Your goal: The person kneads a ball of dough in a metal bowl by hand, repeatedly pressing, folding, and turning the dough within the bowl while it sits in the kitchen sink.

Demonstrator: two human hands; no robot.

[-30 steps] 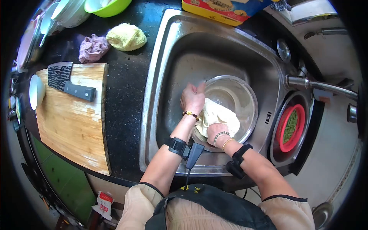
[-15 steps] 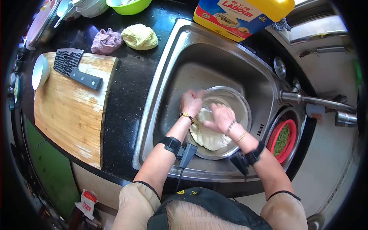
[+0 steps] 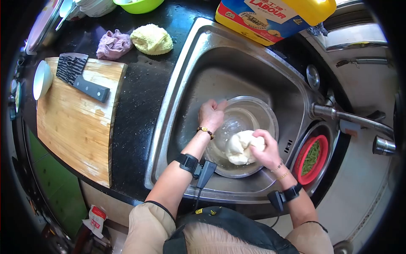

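A round metal basin (image 3: pixel 269 111) sits in the sink, wet inside. My left hand (image 3: pixel 211 115) is closed on its upper-left rim, thumb and fingers pressed together there. In the basin's lower part my right hand (image 3: pixel 268 149) grips a soft white lump of dough (image 3: pixel 241 148) by its right side. The dough is bunched up and folded, with creases across its top. Part of it is hidden under my right fingers.
A steel sink (image 3: pixel 172 95) surrounds the basin, with a faucet (image 3: pixel 347 115) and a red basket of green pieces (image 3: pixel 325 148) at right. Leftward lie a cutting board (image 3: pixel 76 131), a cleaver (image 3: pixel 86 80), a white bowl (image 3: pixel 43 80) and two cloths (image 3: pixel 151 40). A yellow jug (image 3: pixel 311 9) stands behind.
The dough, spread flat along the basin's left and lower side before, is now gathered into a lump. My right hand has moved right and down and closed on it. My left hand stays at the rim.
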